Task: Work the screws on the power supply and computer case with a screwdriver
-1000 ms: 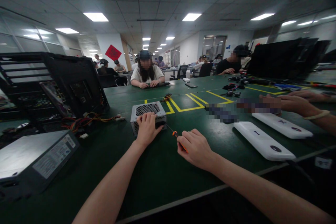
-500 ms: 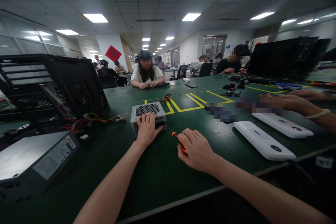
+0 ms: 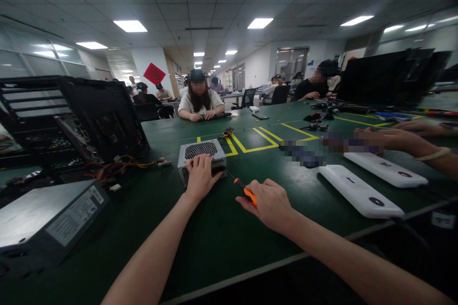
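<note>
A small grey power supply unit [image 3: 201, 148] with perforated metal faces sits on the green table. My left hand [image 3: 199, 177] grips its near side, fingers over the top edge and thumb by the lower right corner. My right hand [image 3: 271, 202] holds an orange and black screwdriver [image 3: 246, 191]. The screwdriver's thin shaft points up and left to the right part of the unit's near face. Whether the tip sits in a screw is too small to tell. A bundle of coloured wires [image 3: 228, 133] lies behind the unit.
At the left stand an open black computer case [image 3: 103, 119] and a larger power supply [image 3: 53, 219] with a label. Two white power banks [image 3: 359, 191] lie at the right, near a co-worker's hands [image 3: 408, 140]. Another person [image 3: 200, 100] sits across the table.
My right hand's fingers have shifted on the screwdriver handle, with the thumb and index finger now looser and more of the handle showing. My left hand and the power supply unit stay put.
</note>
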Available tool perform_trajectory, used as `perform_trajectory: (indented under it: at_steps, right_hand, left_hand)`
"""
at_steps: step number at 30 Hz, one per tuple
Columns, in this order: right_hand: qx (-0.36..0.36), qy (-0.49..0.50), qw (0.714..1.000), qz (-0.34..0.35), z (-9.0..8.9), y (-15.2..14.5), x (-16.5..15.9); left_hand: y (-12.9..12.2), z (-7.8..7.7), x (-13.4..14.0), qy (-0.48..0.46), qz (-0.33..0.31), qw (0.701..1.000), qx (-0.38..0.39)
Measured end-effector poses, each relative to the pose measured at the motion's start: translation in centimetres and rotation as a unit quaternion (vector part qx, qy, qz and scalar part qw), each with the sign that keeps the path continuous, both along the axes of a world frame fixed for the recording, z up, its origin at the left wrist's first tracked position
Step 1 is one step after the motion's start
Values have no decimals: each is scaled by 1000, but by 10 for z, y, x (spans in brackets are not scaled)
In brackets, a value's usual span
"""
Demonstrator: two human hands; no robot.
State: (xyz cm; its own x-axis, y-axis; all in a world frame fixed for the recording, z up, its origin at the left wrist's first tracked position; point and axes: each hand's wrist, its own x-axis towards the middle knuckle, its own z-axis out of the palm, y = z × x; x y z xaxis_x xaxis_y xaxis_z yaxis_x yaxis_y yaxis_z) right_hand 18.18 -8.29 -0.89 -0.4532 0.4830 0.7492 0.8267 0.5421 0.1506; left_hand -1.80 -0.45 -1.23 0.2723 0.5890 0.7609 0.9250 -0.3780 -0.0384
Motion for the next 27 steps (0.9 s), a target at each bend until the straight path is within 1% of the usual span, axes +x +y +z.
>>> perform_trajectory:
  at_steps: [3,5,9,11,13,17,19,22,27]
  right_hand:
    - [-7,18,1000,-10,4,0,0]
    - [1,22,1000,-7,6,2,2]
    - [53,-21,998,3,8,4,4]
    - [60,-39,997,4,8,2,3]
    - [46,-47,998,22,7,-1,1]
    - [3,-57,995,79,3,-5,-4]
    - [-1,-62,994,88,1,-6,-6]
    - [16,-81,993,80,-2,-4,-6]
    - [38,-74,996,17,-1,0,0]
  left_hand:
    - [0,-1,0,1,0,1000,-1]
    - [1,-1,0,1,-3,1000,-1]
    - [1,-1,0,-1,-2,1000,1]
    - [1,-1,0,0,0,1000,2]
    - [1,-1,0,1,0,1000,3]
    - [2,-2,-1,2,1,1000,2]
    - [2,-2,-1,2,0,1000,1]
    - [2,-2,0,1,-1,1000,2]
    - [1,-1,1,-8,0,1000,3]
